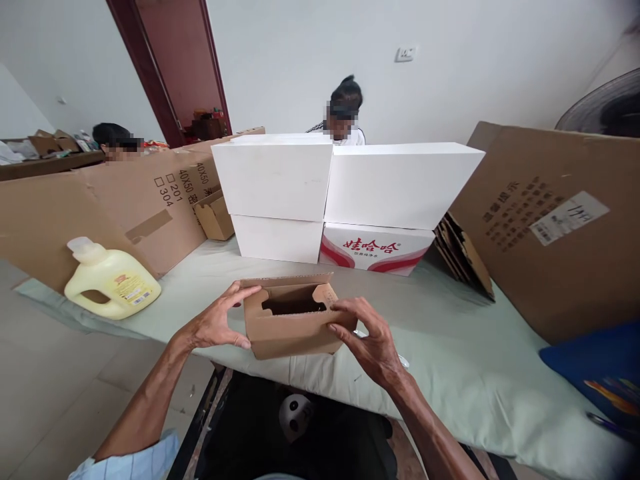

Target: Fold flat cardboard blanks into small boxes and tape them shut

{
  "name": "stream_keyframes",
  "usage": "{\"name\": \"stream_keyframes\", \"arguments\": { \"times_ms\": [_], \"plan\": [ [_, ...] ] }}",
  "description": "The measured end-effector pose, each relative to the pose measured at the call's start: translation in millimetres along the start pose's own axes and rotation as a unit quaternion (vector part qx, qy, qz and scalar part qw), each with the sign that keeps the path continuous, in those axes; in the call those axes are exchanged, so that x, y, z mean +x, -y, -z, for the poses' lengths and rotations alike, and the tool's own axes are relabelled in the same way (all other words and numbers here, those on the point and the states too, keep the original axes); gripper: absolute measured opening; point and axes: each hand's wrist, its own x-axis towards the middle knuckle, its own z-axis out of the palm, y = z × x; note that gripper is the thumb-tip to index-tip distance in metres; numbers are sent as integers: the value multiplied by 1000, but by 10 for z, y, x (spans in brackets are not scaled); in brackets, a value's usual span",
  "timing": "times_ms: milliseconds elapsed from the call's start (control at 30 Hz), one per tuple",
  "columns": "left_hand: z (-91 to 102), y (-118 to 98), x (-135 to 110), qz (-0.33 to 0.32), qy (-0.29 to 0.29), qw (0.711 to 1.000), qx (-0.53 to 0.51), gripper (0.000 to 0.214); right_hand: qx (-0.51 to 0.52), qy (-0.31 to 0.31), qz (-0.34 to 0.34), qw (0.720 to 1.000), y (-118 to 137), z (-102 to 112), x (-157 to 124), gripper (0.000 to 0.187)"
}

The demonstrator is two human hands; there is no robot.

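Basically, a small brown carton (295, 337) sits at the near edge of the table (440, 367); can't tell if its base rests on the green cloth or is lifted slightly. Left hand (215, 325) spans the left end, thumb and forefinger spread wide, tips on the front and back corners; right hand (369, 340) pinches the right end, fingers over the rim, thumb on the front wall. Likely held at both ends to keep the walls square and steady. Opening faces up, notched end flaps visible, back edge raised; long axis runs left-right across the person's front. Beyond it, stacked white boxes (275, 180) and a red-printed box (377, 250) form a wall, probably a divider from the person opposite (345, 137). Left: yellow jug (113, 283), large carton (120, 200), another small carton (216, 217) beside the stack. Right: flattened cardboard (463, 260) tucked between the stack and a leaning big carton (550, 227), blue item (595, 367) at the corner.
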Motion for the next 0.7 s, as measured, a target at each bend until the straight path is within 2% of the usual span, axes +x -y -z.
{"name": "stream_keyframes", "arguments": {
  "times_ms": [67, 167, 267, 333, 400, 467, 600, 700],
  "plan": [
    [36, -59, -10, -8, 35, 999, 19, 122, 26, 12, 29, 999, 72, 39, -36, 18],
    [91, -186, 20, -55, 74, 995, 34, 118, 58, 53, 53, 995, 185, 130, -48, 10],
    [126, -283, 65, -73, 89, 991, 70, 115, 32, 170, 31, 984, 276, 270, 38, 10],
    [134, -320, 81, -72, 89, 989, 91, 114, -1, 257, 21, 966, 324, 347, 152, 9],
    [134, -352, 80, -72, 84, 989, 94, 114, -28, 320, 40, 946, 361, 380, 281, 10],
    [130, -387, 62, -71, 81, 990, 91, 113, -63, 356, 81, 929, 387, 365, 390, 14],
    [112, -433, -16, -57, 53, 994, 77, 102, -146, 347, 149, 914, 390, 299, 466, 15],
    [75, -388, -80, -49, 5, 996, 70, 98, -140, 294, 152, 933, 344, 293, 412, 23]
  ]
}}
